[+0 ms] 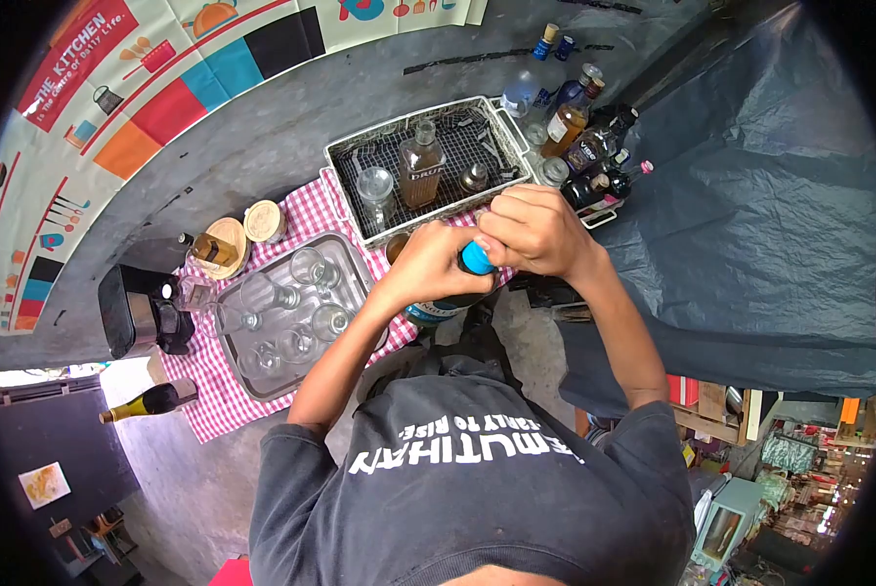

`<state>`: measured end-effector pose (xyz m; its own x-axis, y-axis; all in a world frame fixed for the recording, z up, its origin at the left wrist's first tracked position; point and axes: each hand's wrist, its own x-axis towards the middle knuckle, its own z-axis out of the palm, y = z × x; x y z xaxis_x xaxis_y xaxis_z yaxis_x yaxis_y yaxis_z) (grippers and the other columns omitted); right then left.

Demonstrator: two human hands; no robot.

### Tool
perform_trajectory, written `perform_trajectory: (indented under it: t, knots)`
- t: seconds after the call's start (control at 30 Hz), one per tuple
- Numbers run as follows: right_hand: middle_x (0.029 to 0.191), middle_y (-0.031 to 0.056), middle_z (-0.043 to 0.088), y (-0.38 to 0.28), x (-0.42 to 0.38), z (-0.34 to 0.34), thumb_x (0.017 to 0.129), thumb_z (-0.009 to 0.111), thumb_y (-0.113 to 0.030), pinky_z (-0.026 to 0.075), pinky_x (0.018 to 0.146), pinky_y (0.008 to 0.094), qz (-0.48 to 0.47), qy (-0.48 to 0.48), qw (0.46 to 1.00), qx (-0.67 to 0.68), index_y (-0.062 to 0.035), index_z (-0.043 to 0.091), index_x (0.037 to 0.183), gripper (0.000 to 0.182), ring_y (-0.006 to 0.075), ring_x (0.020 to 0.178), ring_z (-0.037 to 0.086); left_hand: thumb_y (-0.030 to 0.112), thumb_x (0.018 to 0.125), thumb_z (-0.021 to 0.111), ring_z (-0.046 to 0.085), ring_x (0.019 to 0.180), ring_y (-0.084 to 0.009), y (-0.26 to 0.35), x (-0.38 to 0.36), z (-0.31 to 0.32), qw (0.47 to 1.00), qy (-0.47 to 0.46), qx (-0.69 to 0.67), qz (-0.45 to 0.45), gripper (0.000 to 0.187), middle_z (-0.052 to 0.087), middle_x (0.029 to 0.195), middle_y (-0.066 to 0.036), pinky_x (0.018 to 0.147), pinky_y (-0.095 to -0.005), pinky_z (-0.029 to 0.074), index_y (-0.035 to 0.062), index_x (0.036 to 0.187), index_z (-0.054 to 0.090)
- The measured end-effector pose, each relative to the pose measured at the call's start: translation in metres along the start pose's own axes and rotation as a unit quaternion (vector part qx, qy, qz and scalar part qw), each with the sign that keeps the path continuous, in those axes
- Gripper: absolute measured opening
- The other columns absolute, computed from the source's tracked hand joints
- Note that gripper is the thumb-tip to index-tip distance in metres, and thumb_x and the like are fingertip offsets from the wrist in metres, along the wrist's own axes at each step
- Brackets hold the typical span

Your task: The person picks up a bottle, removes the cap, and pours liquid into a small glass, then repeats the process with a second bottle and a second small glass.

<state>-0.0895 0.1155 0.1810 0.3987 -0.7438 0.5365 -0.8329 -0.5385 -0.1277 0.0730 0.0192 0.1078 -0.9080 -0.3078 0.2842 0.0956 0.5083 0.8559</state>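
Both hands are together over a bottle with a bright blue cap [477, 258], seen from above. My left hand [426, 262] wraps round its neck, just below the cap. My right hand [535, 230] is closed at the cap, with fingers pressed against its side. A pale label with lettering [430, 311] shows below my left hand; most of the bottle's body is hidden. Just beyond the hands stands a wire-mesh tray with a white frame [345, 186]. It holds a square brown bottle [421, 171], a stemmed glass [375, 190] and a small metal-topped item [473, 177].
A grey tray [262, 393] with several glasses lies left on a checked cloth [186, 376]. A dark bottle [154, 398] lies near the cloth's edge. Several bottles [584, 146] crowd the back right. A black holder [130, 311] stands far left; a dark sheet [731, 244] hangs right.
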Motion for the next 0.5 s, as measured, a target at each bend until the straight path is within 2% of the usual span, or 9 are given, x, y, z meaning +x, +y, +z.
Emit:
perform_trajectory:
  t: [0.1, 0.23, 0.3, 0.33, 0.37, 0.43, 0.5]
  knots:
    - [0.068, 0.0055, 0.051, 0.005, 0.001, -0.002, 0.086, 0.065, -0.024, 0.046, 0.058, 0.0378, -0.028, 0.010, 0.999, 0.034, -0.0053, 0.058, 0.076, 0.022, 0.0250, 0.060, 0.056, 0.028, 0.063, 0.077, 0.062, 0.059, -0.0347, 0.008, 0.003, -0.005, 0.999, -0.030, 0.016, -0.014, 0.032, 0.061, 0.063, -0.015, 0.060, -0.0402, 0.049, 0.0031, 0.079, 0.066]
    - [0.068, 0.0082, 0.053, 0.010, 0.001, -0.006, 0.089, 0.063, -0.023, 0.046, 0.058, 0.0398, -0.018, -0.002, 0.997, 0.077, -0.0033, 0.057, 0.076, 0.024, 0.0278, 0.061, 0.057, 0.030, 0.063, 0.077, 0.063, 0.060, -0.0341, 0.010, 0.004, -0.002, 1.000, -0.025, 0.001, -0.017, 0.034, 0.061, 0.063, -0.016, 0.060, -0.0399, 0.049, 0.0021, 0.078, 0.065]
    - [0.070, 0.0132, 0.056, 0.018, -0.002, -0.004, 0.093, 0.058, -0.025, 0.046, 0.058, 0.0409, 0.059, -0.017, 0.983, 0.173, 0.0024, 0.059, 0.078, 0.031, 0.0322, 0.061, 0.057, 0.031, 0.063, 0.077, 0.063, 0.060, -0.0337, 0.012, 0.006, -0.001, 0.998, -0.029, -0.036, -0.045, 0.035, 0.060, 0.062, -0.016, 0.060, -0.0403, 0.048, 0.0013, 0.076, 0.063]
    - [0.072, 0.0151, 0.059, 0.022, -0.004, -0.009, 0.097, 0.053, -0.030, 0.046, 0.058, 0.0403, 0.102, -0.048, 0.971, 0.209, 0.0032, 0.058, 0.082, 0.037, 0.0335, 0.064, 0.060, 0.031, 0.063, 0.077, 0.063, 0.060, -0.0337, 0.009, 0.006, 0.001, 0.998, -0.028, -0.035, -0.044, 0.035, 0.060, 0.062, -0.016, 0.060, -0.0403, 0.048, 0.0013, 0.076, 0.063]
    - [0.072, 0.0151, 0.059, 0.021, -0.005, -0.010, 0.097, 0.053, -0.030, 0.046, 0.058, 0.0403, 0.101, -0.049, 0.972, 0.208, 0.0032, 0.058, 0.082, 0.037, 0.0335, 0.064, 0.060, 0.030, 0.063, 0.077, 0.063, 0.060, -0.0339, 0.003, 0.006, 0.005, 0.998, -0.011, -0.032, -0.061, 0.035, 0.060, 0.062, -0.017, 0.060, -0.0407, 0.048, 0.0010, 0.076, 0.063]
    - [0.070, 0.0157, 0.058, 0.015, -0.007, -0.007, 0.099, 0.051, -0.035, 0.045, 0.058, 0.0398, 0.180, -0.016, 0.950, 0.253, 0.0020, 0.059, 0.086, 0.040, 0.0326, 0.062, 0.059, 0.030, 0.063, 0.077, 0.063, 0.060, -0.0341, 0.001, 0.006, 0.008, 0.996, 0.008, -0.029, -0.078, 0.035, 0.060, 0.062, -0.017, 0.060, -0.0412, 0.048, 0.0008, 0.076, 0.063]
    - [0.069, 0.0154, 0.058, 0.009, -0.006, -0.007, 0.096, 0.055, -0.038, 0.045, 0.057, 0.0405, 0.199, -0.015, 0.954, 0.225, 0.0001, 0.059, 0.087, 0.040, 0.0326, 0.061, 0.060, 0.024, 0.067, 0.077, 0.061, 0.056, -0.0199, 0.001, 0.007, 0.009, 0.997, 0.023, -0.002, -0.072, 0.032, 0.058, 0.060, -0.012, 0.057, -0.0347, 0.048, -0.0021, 0.079, 0.063]
